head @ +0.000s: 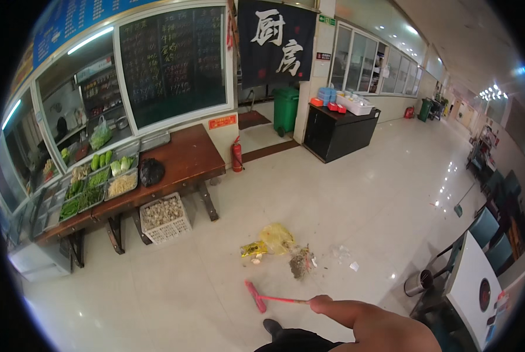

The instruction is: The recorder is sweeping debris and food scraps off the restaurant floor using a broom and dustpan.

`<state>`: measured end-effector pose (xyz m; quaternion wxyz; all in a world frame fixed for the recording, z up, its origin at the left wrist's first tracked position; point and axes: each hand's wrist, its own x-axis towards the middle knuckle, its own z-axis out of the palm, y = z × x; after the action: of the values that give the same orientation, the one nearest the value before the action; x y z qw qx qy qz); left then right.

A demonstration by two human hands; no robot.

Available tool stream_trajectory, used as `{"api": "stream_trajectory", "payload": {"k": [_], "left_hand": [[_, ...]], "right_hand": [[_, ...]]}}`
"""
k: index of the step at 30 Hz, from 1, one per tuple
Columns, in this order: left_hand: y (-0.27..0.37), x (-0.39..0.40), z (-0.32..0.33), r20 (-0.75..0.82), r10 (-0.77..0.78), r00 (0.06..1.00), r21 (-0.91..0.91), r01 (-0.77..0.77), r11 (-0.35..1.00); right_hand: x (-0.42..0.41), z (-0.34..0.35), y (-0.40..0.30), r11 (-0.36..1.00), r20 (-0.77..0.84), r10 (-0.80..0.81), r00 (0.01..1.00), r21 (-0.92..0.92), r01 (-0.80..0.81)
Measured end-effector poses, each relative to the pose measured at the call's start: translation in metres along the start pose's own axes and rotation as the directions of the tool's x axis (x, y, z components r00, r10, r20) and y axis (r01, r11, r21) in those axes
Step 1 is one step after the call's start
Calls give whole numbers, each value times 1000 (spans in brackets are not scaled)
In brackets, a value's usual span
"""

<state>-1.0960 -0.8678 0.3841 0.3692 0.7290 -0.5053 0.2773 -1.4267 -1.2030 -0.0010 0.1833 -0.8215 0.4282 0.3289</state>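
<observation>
My right hand (pixel 321 304) is closed around the red handle of a pink broom (pixel 255 297), whose head rests on the tiled floor near my shoe. Just beyond the broom lies a pile of dirt and debris (pixel 300 264). Beside the pile are a crumpled yellow plastic bag (pixel 277 238) and a yellow wrapper (pixel 254 249), with small pale scraps near the wrapper. Clear plastic and a piece of white paper (pixel 354 266) lie to the right of the dirt. My left hand is out of view.
A wooden table (pixel 187 154) with vegetable trays stands at the left, a white basket of garlic (pixel 168 229) under its edge. A fire extinguisher (pixel 237 155) and black cabinet (pixel 332 136) stand ahead. At right are a metal bin (pixel 416 284), white table (pixel 469 290) and chairs.
</observation>
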Motion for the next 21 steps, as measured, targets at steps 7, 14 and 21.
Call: {"api": "stream_trajectory", "payload": {"k": [7, 14, 21], "left_hand": [[12, 8, 8, 76, 16, 997, -51, -12, 999], [22, 5, 16, 159, -2, 987, -87, 16, 996], [27, 3, 34, 202, -31, 979, -97, 51, 994]], "right_hand": [[15, -1, 42, 985, 27, 171, 985, -10, -171], [25, -38, 63, 929, -33, 358, 933, 109, -353], [25, -36, 44, 998, 37, -15, 999, -68, 18]]}}
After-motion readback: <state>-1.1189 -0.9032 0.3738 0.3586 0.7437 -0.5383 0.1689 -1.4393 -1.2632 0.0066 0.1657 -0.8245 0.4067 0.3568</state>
